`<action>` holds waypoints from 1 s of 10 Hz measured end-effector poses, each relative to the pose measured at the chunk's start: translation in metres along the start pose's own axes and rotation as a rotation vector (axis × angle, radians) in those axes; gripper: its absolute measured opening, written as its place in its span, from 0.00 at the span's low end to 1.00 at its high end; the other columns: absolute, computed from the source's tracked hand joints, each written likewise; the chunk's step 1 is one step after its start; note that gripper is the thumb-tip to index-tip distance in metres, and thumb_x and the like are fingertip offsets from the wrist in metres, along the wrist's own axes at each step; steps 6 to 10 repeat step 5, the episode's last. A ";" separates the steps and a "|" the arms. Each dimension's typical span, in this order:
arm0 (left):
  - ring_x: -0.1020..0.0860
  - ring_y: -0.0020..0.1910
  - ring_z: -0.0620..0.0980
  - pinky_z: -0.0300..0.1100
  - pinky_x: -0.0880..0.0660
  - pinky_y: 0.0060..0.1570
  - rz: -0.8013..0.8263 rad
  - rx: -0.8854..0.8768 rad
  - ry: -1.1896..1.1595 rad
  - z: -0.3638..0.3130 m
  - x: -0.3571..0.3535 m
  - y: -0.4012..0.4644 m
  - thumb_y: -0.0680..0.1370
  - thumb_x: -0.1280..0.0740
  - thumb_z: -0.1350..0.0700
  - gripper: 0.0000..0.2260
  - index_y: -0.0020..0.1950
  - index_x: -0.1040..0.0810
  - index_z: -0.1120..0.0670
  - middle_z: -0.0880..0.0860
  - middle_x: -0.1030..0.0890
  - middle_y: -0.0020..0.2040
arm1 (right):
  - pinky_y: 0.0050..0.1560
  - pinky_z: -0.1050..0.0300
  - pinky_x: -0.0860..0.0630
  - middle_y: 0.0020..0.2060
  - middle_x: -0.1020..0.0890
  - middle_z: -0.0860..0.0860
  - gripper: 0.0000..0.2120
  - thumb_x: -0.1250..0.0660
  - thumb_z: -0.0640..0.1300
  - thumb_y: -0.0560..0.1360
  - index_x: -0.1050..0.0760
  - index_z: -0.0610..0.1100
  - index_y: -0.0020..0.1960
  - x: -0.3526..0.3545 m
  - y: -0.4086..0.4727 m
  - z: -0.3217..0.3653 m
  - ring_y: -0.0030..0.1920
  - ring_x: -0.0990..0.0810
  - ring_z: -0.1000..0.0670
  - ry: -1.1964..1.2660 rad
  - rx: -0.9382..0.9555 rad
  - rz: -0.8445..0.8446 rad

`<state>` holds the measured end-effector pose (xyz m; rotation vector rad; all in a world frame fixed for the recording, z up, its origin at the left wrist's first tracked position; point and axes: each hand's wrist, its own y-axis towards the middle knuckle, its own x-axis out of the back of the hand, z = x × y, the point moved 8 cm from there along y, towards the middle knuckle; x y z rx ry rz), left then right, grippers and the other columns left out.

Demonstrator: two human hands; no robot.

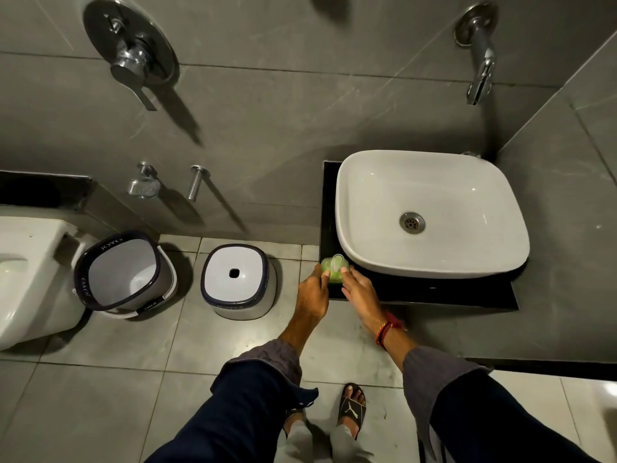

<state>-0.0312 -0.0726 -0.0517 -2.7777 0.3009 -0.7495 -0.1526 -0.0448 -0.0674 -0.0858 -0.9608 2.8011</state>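
Left fingers [321, 276]: curled onto the left side of the green container [335, 278], gripping it from its 9 o'clock.
Right fingers [346, 271]: closed on the same container from its 3 o'clock, tips up near the clear cap [337, 262].
Grip: both hands grasp the container between them; neither is slack.
Clear cap: on top of the container and tilted; too small to tell whether it is seated or lifted.
Left hand [312, 290]: back of the hand up, forearm running toward 6 o'clock into a rolled grey sleeve [267, 359].
Right hand [360, 290]: back of the hand up, with red and orange thread bands [387, 329] on the wrist.
Green container: stands on the near left corner of the black counter [434, 297], just beside the white basin [467, 182], at the basin's 8 o'clock.
Basin: drain [412, 223] near its middle, wall spout [480, 61] above at 12 o'clock.
Floor, 9 o'clock of the hands: a white stool [235, 259] with a hole in its top, then a bucket [123, 272] marked JOYO, then a toilet [26, 279] at the far edge.
Wall, 11 o'clock of the hands: a chrome mixer handle [133, 58].
Feet, 6 o'clock: black sandals [352, 409] on grey floor tiles.
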 end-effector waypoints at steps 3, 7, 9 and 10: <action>0.20 0.58 0.60 0.46 0.26 0.56 0.035 -0.002 0.022 -0.010 0.015 0.028 0.87 0.45 0.55 0.16 0.69 0.26 0.59 0.61 0.17 0.57 | 0.71 0.50 0.32 0.69 0.26 0.45 0.23 0.38 0.52 0.81 0.34 0.46 0.74 -0.011 0.018 0.022 0.69 0.28 0.46 -0.020 0.065 0.035; 0.23 0.60 0.69 0.49 0.28 0.55 0.112 0.043 0.159 0.026 0.016 0.011 0.86 0.45 0.55 0.19 0.69 0.31 0.69 0.69 0.20 0.59 | 0.62 0.39 0.23 0.56 0.17 0.41 0.18 0.42 0.54 0.81 0.21 0.44 0.60 0.011 -0.012 -0.001 0.57 0.20 0.40 -0.314 0.106 -0.149; 0.23 0.60 0.69 0.49 0.28 0.55 0.112 0.043 0.159 0.026 0.016 0.011 0.86 0.45 0.55 0.19 0.69 0.31 0.69 0.69 0.20 0.59 | 0.62 0.39 0.23 0.56 0.17 0.41 0.18 0.42 0.54 0.81 0.21 0.44 0.60 0.011 -0.012 -0.001 0.57 0.20 0.40 -0.314 0.106 -0.149; 0.23 0.60 0.69 0.49 0.28 0.55 0.112 0.043 0.159 0.026 0.016 0.011 0.86 0.45 0.55 0.19 0.69 0.31 0.69 0.69 0.20 0.59 | 0.62 0.39 0.23 0.56 0.17 0.41 0.18 0.42 0.54 0.81 0.21 0.44 0.60 0.011 -0.012 -0.001 0.57 0.20 0.40 -0.314 0.106 -0.149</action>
